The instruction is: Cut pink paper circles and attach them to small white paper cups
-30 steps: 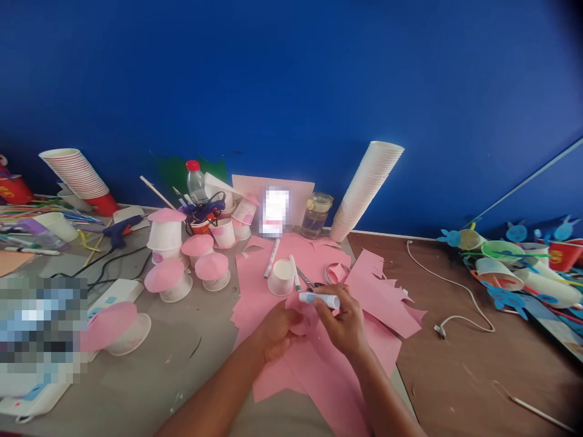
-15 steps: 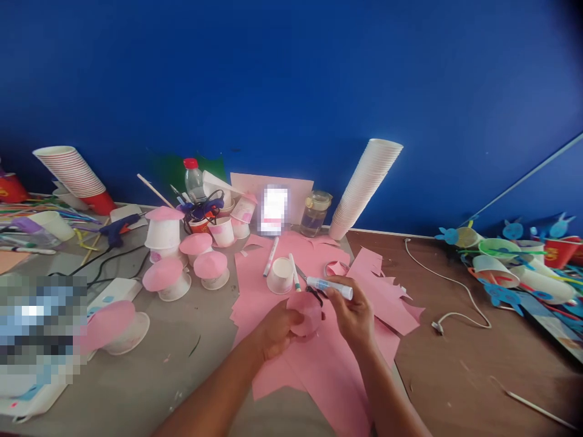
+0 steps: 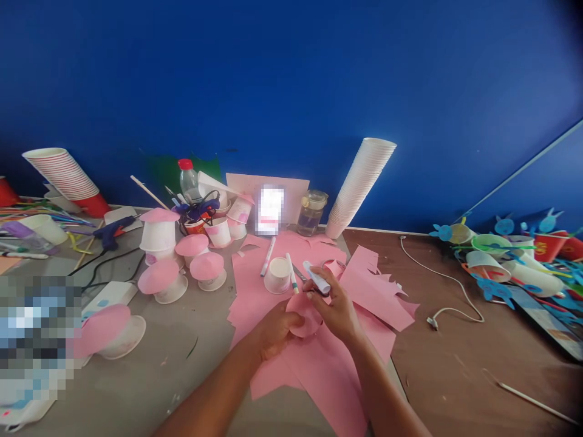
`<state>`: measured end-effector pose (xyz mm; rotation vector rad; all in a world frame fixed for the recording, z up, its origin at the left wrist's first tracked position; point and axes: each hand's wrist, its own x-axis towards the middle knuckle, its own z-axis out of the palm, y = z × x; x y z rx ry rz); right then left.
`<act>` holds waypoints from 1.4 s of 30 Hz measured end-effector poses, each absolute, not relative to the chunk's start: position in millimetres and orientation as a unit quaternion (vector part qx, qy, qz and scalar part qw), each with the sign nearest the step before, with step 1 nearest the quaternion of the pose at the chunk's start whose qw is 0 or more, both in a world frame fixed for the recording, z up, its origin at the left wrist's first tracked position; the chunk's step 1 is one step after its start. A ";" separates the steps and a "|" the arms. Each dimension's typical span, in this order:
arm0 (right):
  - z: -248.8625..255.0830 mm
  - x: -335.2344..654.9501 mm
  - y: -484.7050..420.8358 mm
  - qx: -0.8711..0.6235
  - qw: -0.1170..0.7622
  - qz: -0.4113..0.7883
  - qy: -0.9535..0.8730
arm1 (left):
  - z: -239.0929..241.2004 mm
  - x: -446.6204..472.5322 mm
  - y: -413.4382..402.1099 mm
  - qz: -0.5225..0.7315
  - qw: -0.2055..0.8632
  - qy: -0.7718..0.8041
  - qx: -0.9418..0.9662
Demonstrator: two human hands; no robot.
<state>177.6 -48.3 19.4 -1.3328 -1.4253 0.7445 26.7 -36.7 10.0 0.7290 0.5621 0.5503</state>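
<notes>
My left hand (image 3: 279, 328) pinches a round pink paper disc (image 3: 303, 318) by its left side, thumb on top. In my right hand (image 3: 336, 308) is a white tube with a blue label, apparently a glue stick (image 3: 316, 277), while fingertips of that hand touch the disc's upper right edge. Just beyond the hands, a small white paper cup (image 3: 277, 277) sits on the pink paper (image 3: 328, 370). Beside the cup lie a white pen with a green end (image 3: 292, 273) and another white pen (image 3: 268, 257). Scissors (image 3: 299, 272) are partly hidden behind the right hand.
Cups with pink paper tops (image 3: 207, 267) stand to the left. Tall cup stacks (image 3: 362, 185) lean at the back, near a glass jar (image 3: 312, 212) and a lit phone (image 3: 270, 209). A glue gun (image 3: 112, 233) lies left; a white cable (image 3: 449, 276) lies right.
My right hand has moved left and brought its fingers onto the disc's edge, with the tube turned in its grip. The left hand keeps hold of the disc. The view shifts slightly.
</notes>
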 end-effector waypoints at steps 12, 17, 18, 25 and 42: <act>8.8 175.2 -41.3 -0.603 0.589 0.224 -0.488 | 13.8 27.0 -36.9 0.271 0.838 0.286 0.378; 8.8 166.9 -46.2 -0.626 0.641 0.217 -0.388 | 10.0 29.8 -37.2 0.327 0.816 0.304 0.367; 9.4 163.6 -48.1 -0.630 0.638 0.215 -0.387 | 10.1 30.6 -37.7 0.337 0.811 0.305 0.369; 3.7 144.1 -54.1 -0.625 0.642 0.170 -0.409 | 14.9 34.3 -41.6 0.357 0.798 0.315 0.369; 13.3 155.9 -59.6 -0.556 0.688 0.219 -0.411 | 1.9 35.5 -41.5 0.373 0.717 0.451 0.379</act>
